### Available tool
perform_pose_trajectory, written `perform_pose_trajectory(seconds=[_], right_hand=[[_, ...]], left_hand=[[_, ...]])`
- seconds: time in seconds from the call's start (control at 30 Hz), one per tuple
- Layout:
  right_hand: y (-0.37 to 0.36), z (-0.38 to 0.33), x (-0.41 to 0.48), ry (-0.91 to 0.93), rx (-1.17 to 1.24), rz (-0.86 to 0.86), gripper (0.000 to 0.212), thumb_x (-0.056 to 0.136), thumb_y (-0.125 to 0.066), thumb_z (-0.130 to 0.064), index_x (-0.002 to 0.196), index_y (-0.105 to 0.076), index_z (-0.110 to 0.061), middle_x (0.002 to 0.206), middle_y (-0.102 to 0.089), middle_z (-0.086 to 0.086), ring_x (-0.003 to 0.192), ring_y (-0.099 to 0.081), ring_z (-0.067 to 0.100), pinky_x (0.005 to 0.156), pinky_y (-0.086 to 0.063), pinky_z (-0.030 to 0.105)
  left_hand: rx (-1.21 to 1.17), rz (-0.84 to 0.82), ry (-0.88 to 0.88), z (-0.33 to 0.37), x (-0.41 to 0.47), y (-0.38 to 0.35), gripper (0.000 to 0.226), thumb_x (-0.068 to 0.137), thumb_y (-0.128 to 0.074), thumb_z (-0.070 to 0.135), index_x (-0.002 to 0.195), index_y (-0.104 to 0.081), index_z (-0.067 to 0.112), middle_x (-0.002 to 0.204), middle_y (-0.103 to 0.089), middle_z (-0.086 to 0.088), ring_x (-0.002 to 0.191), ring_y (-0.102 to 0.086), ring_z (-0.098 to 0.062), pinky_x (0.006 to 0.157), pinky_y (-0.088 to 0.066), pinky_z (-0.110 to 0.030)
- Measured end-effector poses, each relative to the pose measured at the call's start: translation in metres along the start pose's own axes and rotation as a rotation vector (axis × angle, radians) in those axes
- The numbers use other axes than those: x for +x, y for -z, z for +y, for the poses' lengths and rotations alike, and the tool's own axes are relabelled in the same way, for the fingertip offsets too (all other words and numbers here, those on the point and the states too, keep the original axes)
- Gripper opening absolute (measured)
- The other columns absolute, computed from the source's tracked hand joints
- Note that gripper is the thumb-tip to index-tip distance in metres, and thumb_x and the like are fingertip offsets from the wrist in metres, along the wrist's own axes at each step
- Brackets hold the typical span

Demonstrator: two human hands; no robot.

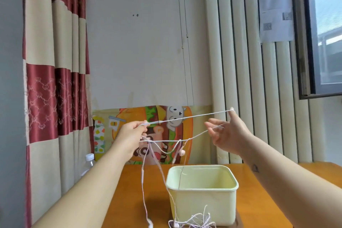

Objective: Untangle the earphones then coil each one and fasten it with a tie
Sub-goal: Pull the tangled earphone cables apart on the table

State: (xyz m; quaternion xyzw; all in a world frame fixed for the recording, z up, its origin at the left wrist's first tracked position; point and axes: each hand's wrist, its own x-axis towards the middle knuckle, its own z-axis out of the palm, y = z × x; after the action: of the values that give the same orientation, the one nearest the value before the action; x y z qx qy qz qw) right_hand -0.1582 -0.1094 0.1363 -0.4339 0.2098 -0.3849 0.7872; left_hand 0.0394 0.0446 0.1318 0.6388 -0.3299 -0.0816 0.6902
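Note:
Both my hands are raised above the table, stretching thin white earphone cables between them. My left hand pinches the cables at its fingertips. My right hand has its fingers spread, with one cable looped over a raised fingertip and another crossing the lower fingers. A pink earbud dangles from the lower cable. More pinkish cable hangs down from my left hand to the table. A tangled heap of cable with a white earbud lies at the table's near edge.
A pale green plastic tub stands on the orange wooden table, just behind the tangle. A clear water bottle stands at the table's left edge. Behind are a cartoon poster, curtains and a window at right.

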Motion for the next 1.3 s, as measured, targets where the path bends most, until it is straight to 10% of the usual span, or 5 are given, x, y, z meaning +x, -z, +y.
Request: perform_pose_trajectory(seconds=[0.13,0.4,0.67,0.77,1.3], right_hand=[[-0.006,0.003,-0.003,-0.031,0.119,-0.187,0.086,0.087,-0.02,-0.075,0.11,-0.057,-0.001,0.098,-0.069,0.024,0.092,-0.067,0.039,0.076,-0.057,0.04],[-0.006,0.008,0.004,0.525,-0.638,0.062,0.057,0.099,-0.027,-0.05,0.082,-0.065,-0.011,0.097,-0.066,0.009,0.091,-0.061,0.021,0.078,-0.051,0.033],[0.004,0.023,0.006,0.709,-1.06,0.141,0.062,0.101,-0.026,-0.041,0.094,-0.068,0.004,0.098,-0.068,0.013,0.097,-0.06,0.029,0.089,-0.044,0.038],[0.009,0.021,0.01,0.575,-0.989,0.061,0.06,0.101,-0.026,-0.041,0.081,-0.068,-0.004,0.083,-0.071,0.011,0.077,-0.068,0.027,0.084,-0.051,0.038],[0.022,0.049,0.002,-0.252,-0.714,-0.468,0.077,0.098,-0.014,-0.055,0.098,-0.066,0.002,0.042,-0.039,0.006,0.058,-0.059,0.027,0.071,-0.049,0.035]], left_hand=[[-0.579,-0.12,0.297,0.006,-0.01,-0.007,0.03,0.098,-0.046,0.028,0.083,-0.058,0.005,0.074,-0.06,-0.009,0.076,-0.06,-0.02,0.077,-0.052,-0.039],[-0.381,-0.118,0.329,-0.002,-0.005,0.0,0.049,0.102,-0.027,0.041,0.087,-0.059,0.006,0.071,-0.054,-0.005,0.033,-0.033,-0.004,0.031,-0.022,-0.013],[-0.342,-0.337,0.32,-0.002,-0.006,-0.004,0.083,0.096,-0.006,0.061,0.102,-0.068,0.006,0.086,-0.073,-0.011,0.051,-0.05,-0.012,0.061,-0.044,-0.028],[-0.479,-0.308,0.241,0.003,-0.007,-0.005,0.078,0.097,-0.005,0.057,0.103,-0.067,0.01,0.103,-0.071,-0.014,0.094,-0.064,-0.024,0.1,-0.04,-0.045],[-0.74,-0.332,0.109,0.034,-0.024,-0.023,0.073,0.098,-0.009,0.055,0.115,-0.062,0.008,0.12,-0.065,-0.01,0.106,-0.061,-0.024,0.089,-0.045,-0.048]])
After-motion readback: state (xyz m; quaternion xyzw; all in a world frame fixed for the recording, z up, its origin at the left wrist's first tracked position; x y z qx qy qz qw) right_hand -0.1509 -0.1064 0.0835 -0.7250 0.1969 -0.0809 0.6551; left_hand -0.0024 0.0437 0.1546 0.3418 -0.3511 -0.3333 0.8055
